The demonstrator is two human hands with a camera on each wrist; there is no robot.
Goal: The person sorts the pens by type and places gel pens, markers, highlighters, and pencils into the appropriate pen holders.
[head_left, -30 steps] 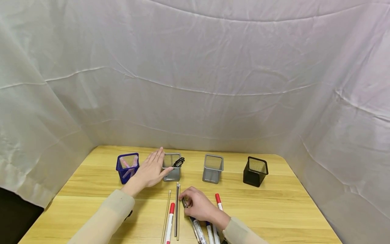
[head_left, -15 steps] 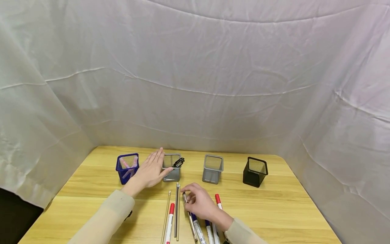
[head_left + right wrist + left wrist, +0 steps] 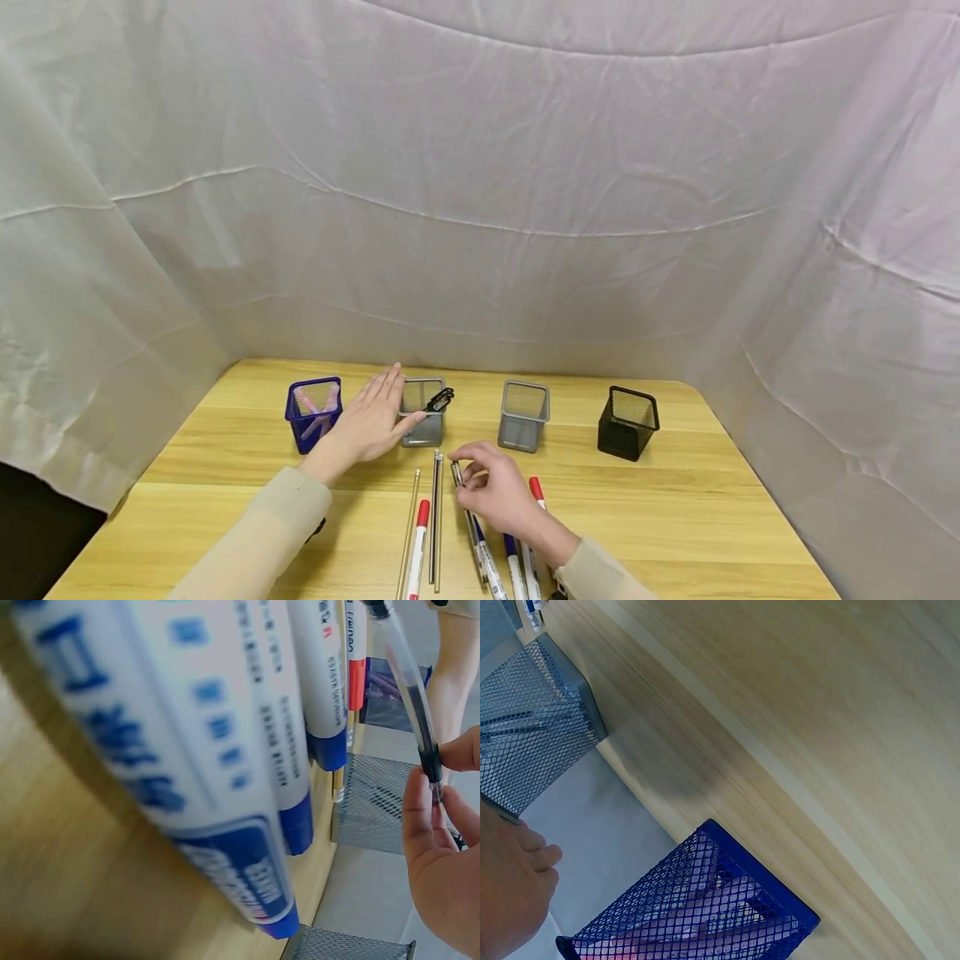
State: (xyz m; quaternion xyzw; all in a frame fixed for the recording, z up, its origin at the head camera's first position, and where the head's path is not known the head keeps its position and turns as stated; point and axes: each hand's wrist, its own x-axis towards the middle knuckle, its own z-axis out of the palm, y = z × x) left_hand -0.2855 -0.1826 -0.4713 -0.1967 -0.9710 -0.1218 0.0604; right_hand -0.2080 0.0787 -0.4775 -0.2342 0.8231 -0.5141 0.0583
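My right hand pinches a clear-barrelled pen between thumb and fingertips, near its black grip; the pen slants above the table in the right wrist view. My left hand lies with straight fingers against the left side of a grey mesh pen holder, thumb across its front. Out of that holder leans a thing with black handles, looking like scissors. Below my right hand lie blue-capped markers. Pencils and a red-capped marker lie to its left.
Left of my left hand stands a blue mesh holder with pink items inside. A second grey holder and a black one stand to the right. Another red-capped marker lies beside my right wrist. Pale cloth hangs behind the table.
My right hand has moved slightly forward and right, drawing the pen up and away from the table markers. My left hand has stayed in place.
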